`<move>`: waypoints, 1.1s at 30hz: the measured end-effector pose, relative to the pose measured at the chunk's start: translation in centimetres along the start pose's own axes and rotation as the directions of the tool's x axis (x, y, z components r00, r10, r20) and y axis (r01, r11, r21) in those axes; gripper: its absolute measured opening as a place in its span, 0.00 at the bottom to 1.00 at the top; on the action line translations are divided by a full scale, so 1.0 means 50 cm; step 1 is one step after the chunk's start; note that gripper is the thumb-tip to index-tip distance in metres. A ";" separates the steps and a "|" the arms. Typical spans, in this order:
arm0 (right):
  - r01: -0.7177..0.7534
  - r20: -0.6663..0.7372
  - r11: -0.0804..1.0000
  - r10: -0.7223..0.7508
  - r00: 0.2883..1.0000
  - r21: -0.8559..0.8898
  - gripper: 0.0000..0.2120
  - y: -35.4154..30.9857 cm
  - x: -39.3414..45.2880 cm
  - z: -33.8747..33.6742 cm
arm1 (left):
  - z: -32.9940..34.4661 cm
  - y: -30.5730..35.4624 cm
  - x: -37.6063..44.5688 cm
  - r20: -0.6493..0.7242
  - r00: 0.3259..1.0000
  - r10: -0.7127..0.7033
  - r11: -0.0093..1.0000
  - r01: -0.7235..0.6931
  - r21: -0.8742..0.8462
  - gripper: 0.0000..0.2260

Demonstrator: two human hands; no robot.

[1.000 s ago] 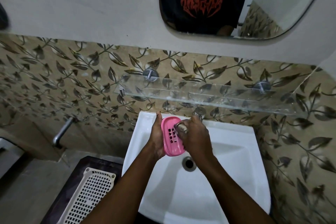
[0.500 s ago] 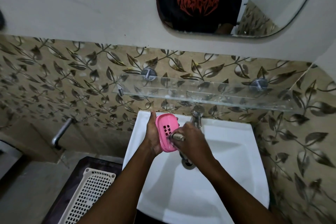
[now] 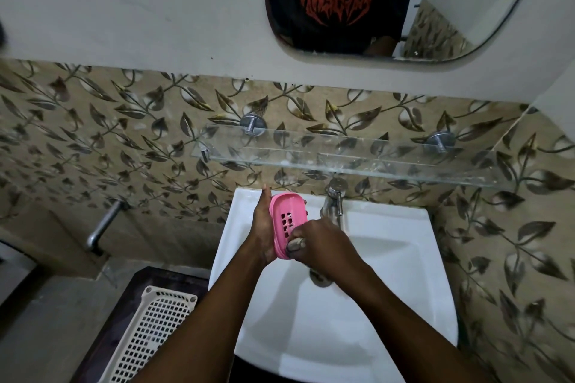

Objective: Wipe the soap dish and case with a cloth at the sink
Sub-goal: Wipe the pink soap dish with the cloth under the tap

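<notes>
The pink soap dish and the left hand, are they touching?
Touching. The head view shows the left hand gripping the soap dish from behind, fingertips wrapped around its far edge.

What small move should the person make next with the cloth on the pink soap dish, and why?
Probably slide the right hand with its small grey cloth wad up toward the far end of the pink slotted plastic soap dish. The cloth sits at the near end, the slots and upper part lie uncovered, and the left hand steadies the dish above the white ceramic sink.
</notes>
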State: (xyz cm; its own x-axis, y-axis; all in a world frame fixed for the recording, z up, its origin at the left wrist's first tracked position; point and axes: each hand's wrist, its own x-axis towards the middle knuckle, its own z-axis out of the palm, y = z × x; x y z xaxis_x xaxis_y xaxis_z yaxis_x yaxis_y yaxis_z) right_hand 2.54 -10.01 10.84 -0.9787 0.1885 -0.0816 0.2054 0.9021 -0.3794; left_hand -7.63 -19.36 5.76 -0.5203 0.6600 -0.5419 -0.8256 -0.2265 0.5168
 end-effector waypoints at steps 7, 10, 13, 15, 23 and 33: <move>0.018 -0.004 0.988 -0.019 1.000 -0.150 0.09 0.004 0.011 -0.022 | -0.001 0.000 -0.001 -0.006 1.000 -0.003 0.999 0.003 0.040 0.43; -0.015 0.151 1.000 0.010 0.988 0.026 0.11 -0.004 0.018 -0.018 | -0.003 -0.002 0.002 -0.003 1.000 0.000 1.000 0.000 0.006 0.43; -0.030 0.066 0.998 0.034 0.997 -0.063 0.11 0.013 0.020 -0.025 | -0.010 -0.004 0.007 0.037 0.999 0.005 1.000 -0.004 -0.011 0.45; -0.005 -0.039 0.969 -0.005 0.999 -0.248 0.10 0.008 0.016 -0.015 | -0.011 -0.009 0.010 0.054 0.999 0.005 1.000 -0.004 -0.023 0.44; -0.053 -0.393 0.992 0.002 0.920 -0.119 0.10 -0.004 0.025 -0.005 | 0.011 -0.025 0.007 0.047 0.999 -0.026 0.997 0.029 -0.067 0.44; -0.028 -0.385 0.999 0.042 0.922 0.043 0.11 0.016 0.021 -0.003 | 0.034 -0.017 -0.011 -0.008 0.999 -0.038 0.999 0.038 -0.031 0.44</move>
State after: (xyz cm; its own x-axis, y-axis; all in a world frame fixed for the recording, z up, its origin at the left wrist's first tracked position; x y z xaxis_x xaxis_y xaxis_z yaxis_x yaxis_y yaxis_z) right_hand 1.68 -9.03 10.61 -0.8943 0.3615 0.2636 0.2326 0.8790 -0.4163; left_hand -6.28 -18.29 6.75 -0.4899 0.6624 -0.5667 -0.8512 -0.2229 0.4752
